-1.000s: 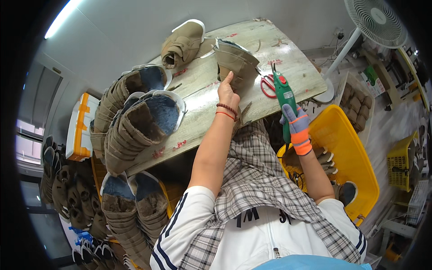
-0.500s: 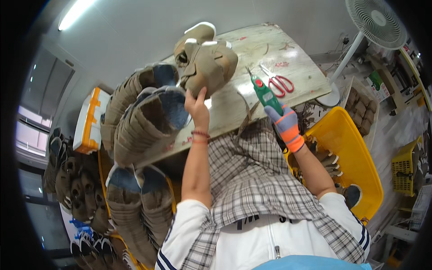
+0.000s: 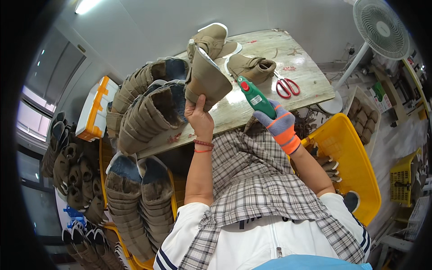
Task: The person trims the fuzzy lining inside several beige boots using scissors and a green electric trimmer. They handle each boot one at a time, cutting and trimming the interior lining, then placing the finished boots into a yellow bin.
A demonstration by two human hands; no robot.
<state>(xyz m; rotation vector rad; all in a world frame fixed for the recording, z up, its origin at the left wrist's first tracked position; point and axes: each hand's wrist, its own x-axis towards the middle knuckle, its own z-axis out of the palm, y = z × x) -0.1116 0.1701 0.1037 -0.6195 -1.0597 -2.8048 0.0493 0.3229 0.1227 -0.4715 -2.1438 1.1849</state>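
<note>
My left hand point(image 3: 199, 118) grips a tan shoe upper point(image 3: 207, 81) by its lower edge, thumb on the outside, and holds it tilted over the table's left part. On my right hand point(image 3: 279, 125) is a grey and orange glove. Its fingers wrap around a green handheld tool point(image 3: 255, 96) with a red button, whose front end points toward a second tan shoe upper point(image 3: 252, 68) on the table. Touching that upper or just beside it lies a pair of red-handled scissors point(image 3: 286, 87), blades partly hidden. Behind my left hand sit more tan uppers point(image 3: 213, 38) with white edges.
Nested stacks of brown uppers point(image 3: 146, 110) crowd the left end of the pale worktable point(image 3: 310, 85). More stacks point(image 3: 126, 211) stand below it. A yellow bin point(image 3: 360, 166) with shoe parts is at my right. A white fan point(image 3: 382, 29) stands behind.
One tan upper now lies on the table left of the scissors. The upper in my left hand is turned more upright. The green tool has shifted slightly left.
</note>
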